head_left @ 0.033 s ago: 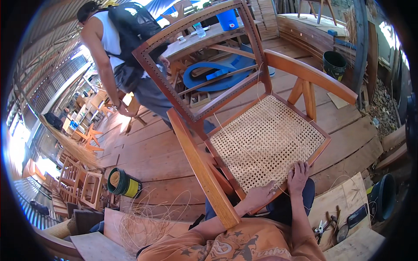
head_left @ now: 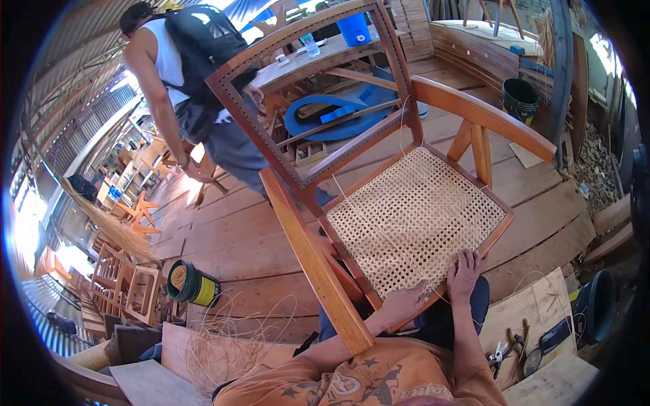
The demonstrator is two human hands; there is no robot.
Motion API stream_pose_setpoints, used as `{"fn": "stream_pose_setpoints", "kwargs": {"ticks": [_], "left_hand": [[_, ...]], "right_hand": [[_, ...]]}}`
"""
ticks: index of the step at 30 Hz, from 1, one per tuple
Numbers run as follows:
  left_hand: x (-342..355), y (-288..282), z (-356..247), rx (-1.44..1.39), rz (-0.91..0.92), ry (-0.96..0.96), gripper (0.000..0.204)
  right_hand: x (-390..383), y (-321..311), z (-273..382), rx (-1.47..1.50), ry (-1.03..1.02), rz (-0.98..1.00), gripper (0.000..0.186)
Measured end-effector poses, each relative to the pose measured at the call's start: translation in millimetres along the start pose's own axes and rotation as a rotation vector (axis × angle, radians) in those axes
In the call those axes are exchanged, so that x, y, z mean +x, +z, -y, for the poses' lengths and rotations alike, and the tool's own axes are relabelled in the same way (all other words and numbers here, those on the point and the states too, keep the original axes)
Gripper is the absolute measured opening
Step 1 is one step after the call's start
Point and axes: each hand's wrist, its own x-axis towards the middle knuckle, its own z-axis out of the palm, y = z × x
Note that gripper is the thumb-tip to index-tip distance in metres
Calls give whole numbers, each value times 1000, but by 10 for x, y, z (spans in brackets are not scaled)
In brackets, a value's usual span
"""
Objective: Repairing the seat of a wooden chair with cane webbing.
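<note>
A wooden armchair (head_left: 308, 271) leans across my lap, its open back frame (head_left: 295, 177) ringed with small holes. Its seat holds woven cane (head_left: 399, 216), crossed by a long loose strand (head_left: 369, 227). My left hand (head_left: 406, 298) is at the lower part of the weave beside the strand, fingers drawn together; what they pinch is hidden. My right hand (head_left: 464, 274) curls its fingers over the seat's front edge, just right of my left hand. Loose cane strands (head_left: 223, 345) lie in a tangle at my lower left.
A person (head_left: 196, 128) with a black backpack stands beyond the chair. Behind are a workbench (head_left: 291, 71) and blue forms (head_left: 325, 118). Buckets stand left (head_left: 193, 281), right (head_left: 592, 308) and at back (head_left: 520, 98). Pliers and tools (head_left: 514, 348) lie on a board at my right; stacked chair frames (head_left: 125, 284) fill the left.
The person with the backpack has shifted very slightly. My hands and the chair look the same.
</note>
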Motion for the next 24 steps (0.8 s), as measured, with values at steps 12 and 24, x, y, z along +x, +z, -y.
{"fn": "stream_pose_setpoints", "kwargs": {"ticks": [12, 24], "left_hand": [[-6, -66, -6, -20, 38, 2, 51], [47, 16, 122, -155, 33, 43, 42]], "right_hand": [[-249, -505, 129, 329, 70, 223, 18], [-576, -602, 338, 361, 273, 402, 17]]}}
